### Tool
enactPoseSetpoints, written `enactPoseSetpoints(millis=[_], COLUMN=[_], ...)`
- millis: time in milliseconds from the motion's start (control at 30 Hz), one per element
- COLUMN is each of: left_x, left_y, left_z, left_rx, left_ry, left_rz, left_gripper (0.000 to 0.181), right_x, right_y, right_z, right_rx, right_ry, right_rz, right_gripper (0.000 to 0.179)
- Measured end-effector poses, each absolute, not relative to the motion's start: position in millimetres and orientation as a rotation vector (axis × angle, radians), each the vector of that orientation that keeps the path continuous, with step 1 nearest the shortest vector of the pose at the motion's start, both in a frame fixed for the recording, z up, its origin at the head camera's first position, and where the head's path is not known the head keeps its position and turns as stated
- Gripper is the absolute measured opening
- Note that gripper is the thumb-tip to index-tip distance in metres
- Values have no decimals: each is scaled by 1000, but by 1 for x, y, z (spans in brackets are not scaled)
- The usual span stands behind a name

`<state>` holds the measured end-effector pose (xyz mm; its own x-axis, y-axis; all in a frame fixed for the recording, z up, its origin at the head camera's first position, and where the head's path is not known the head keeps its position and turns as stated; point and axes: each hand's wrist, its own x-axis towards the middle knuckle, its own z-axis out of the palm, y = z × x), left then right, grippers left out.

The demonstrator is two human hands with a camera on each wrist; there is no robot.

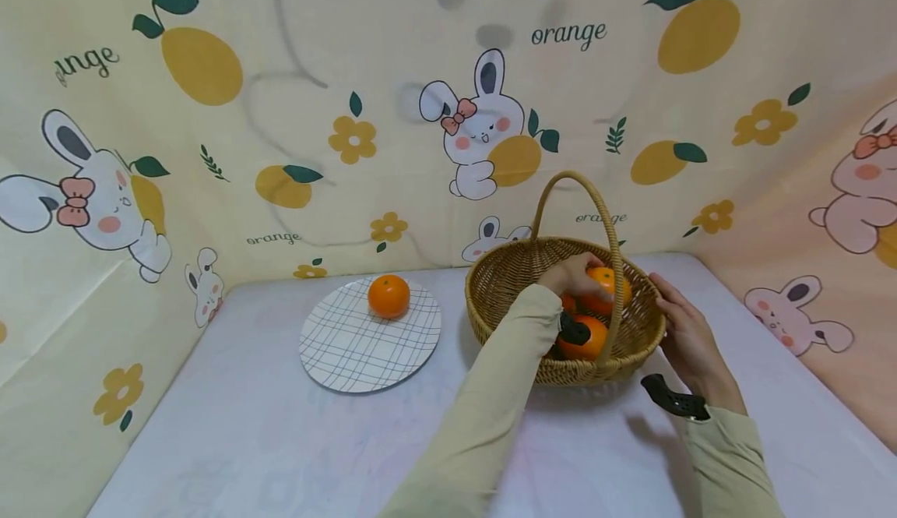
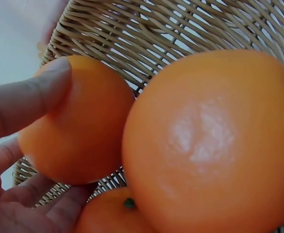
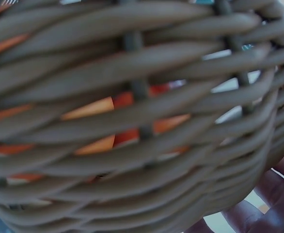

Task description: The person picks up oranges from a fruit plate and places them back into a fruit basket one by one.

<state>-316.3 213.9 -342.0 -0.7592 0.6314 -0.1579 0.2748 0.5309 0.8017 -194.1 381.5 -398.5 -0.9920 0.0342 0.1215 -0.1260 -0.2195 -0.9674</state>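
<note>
An orange [image 2: 86, 128] is held inside the wicker basket [image 1: 501, 273], toward its far right part, by the left hand [image 1: 568, 273]; it is pinched with the thumb laid on its upper side and the fingers curled beneath, the hand being opened only about as wide as the fruit. Whether the fruit is raised off the basket's bottom cannot be told. Just beside it, a second orange [image 2: 214, 141] is seen on the near side, and a third orange [image 2: 115, 213], marked by a green stem end, is partly covered in the left wrist view. The basket's right outer wall is touched by the right hand [image 1: 690, 339], whose fingers are extended along it near the rim, with nothing gripped. Above the fruit the basket is spanned by a tall arched handle [image 1: 612, 237]. To the left, apart from the basket, a round white plate [image 1: 357, 354] with a grid of dark lines is set on the pale desk [image 1: 259, 432], and a single orange [image 1: 388, 297] is rested on its far right part. At the far side, the scene is closed by a cream cloth [image 1: 413, 19] printed with rabbits, oranges, flowers and lettering.
</note>
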Motion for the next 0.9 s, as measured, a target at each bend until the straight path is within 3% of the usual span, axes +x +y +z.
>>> enactPoseSetpoints(millis=[900], left_x=[-318], left_y=[205], left_z=[-344], left_rx=[581], left_ry=[2646], left_rz=[969], left_gripper=[57], right_x=[-196], right_y=[380], right_z=[-399], right_rx=[127], right_ry=[-1928], right_rz=[2343], right_gripper=[56])
